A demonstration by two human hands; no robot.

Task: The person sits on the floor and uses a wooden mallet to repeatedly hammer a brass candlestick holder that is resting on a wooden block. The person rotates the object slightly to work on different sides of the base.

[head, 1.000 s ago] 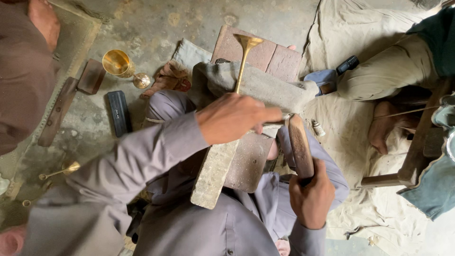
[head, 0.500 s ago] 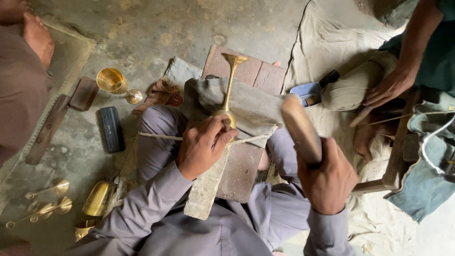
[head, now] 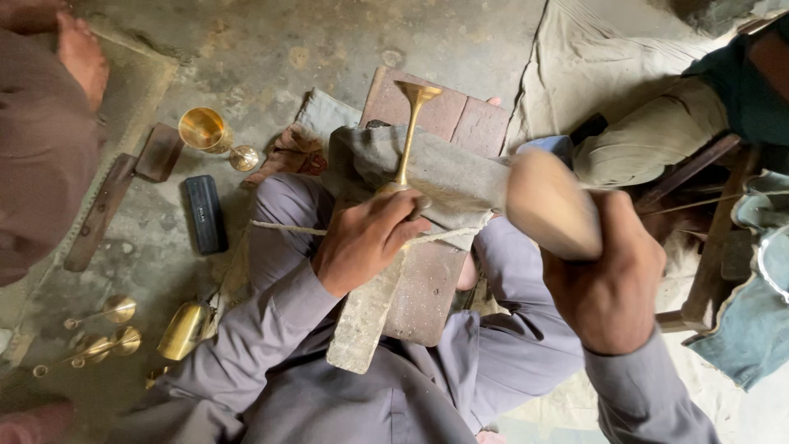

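**Brass stem pinned to a cloth-wrapped block, mallet held above it**

The person sits on the floor with knees bent, in grey clothing. The left hand (head: pixel 366 238) is clenched around the lower end of a slender brass stem (head: pixel 408 131), whose flared foot points to the far side. The stem lies along a grey cloth (head: pixel 456 177) draped over a block that crosses the person's lap from left to right. Under the block a rough grey slab (head: pixel 362 325) runs near to far, resting on reddish bricks (head: pixel 460 123) that continue past the cloth on the far side. A thin cord (head: pixel 283 226) stretches from the left knee toward the left hand.

The right hand (head: pixel 604 284) is closed tight around the handle of a wooden mallet (head: pixel 551 201), held above the right end of the cloth, its rounded pale head blurred and apart from the stem.

On the concrete floor to the left lie a finished brass goblet (head: pixel 207 131) on its side, a dark rectangular block (head: pixel 205 214) just near of it, and a long wooden tool (head: pixel 115 197) further left. Nearer on the left sit several small brass stems (head: pixel 99 329) and a brass cup (head: pixel 182 330) beside the person's left elbow.

Another person's foot (head: pixel 82 53) and brown clothing fill the far left corner. On the right a second person in pale trousers (head: pixel 649 136) sits on a light cloth, next to a wooden frame (head: pixel 711 271)
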